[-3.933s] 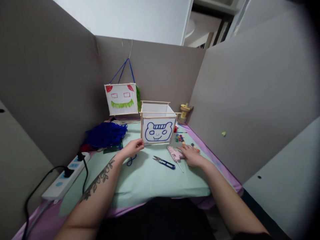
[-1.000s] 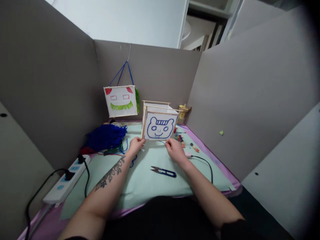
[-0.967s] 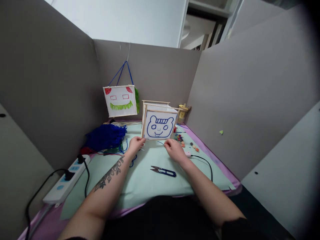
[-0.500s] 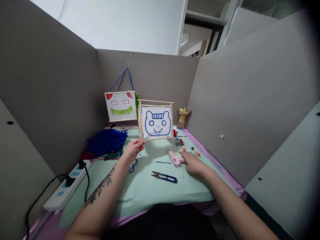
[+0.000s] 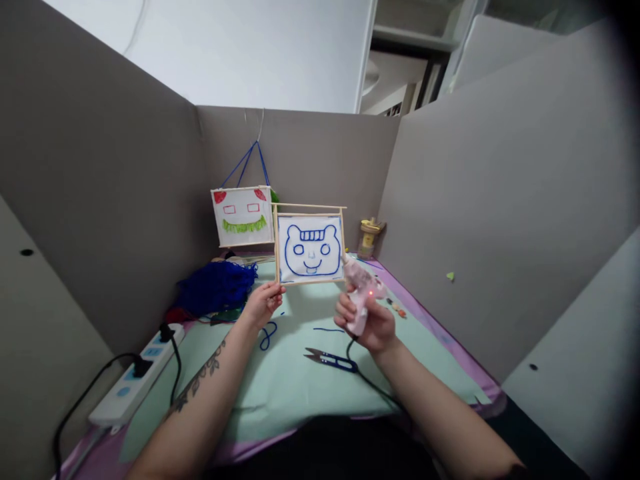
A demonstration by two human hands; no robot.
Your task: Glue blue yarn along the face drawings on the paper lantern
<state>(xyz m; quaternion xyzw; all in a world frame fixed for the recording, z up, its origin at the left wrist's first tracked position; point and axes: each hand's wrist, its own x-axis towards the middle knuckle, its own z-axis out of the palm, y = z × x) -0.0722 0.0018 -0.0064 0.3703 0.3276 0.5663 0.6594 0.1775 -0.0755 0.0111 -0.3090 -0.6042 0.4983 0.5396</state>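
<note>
My left hand pinches the lower left corner of a wooden stick frame, holding it upright above the table. White cloth in the frame carries a blue outline of an animal face with round ears. In my right hand is a pink hot glue gun with a small red light glowing on it. The gun's nozzle points up at the right side of the frame; whether it touches the stick I cannot tell. Below the hands lie dark blue thread snips and a short piece of blue yarn.
A white power strip with plugged cords lies at left. Behind it is a heap of blue yarn. Another face panel hangs from a hook at the back. Grey partitions surround the green-covered table. The gun's black cord trails toward me.
My right hand has lifted the glue gun off the table and turned its nozzle up beside the frame. The frame stays in my left hand, nearly in the same place.
</note>
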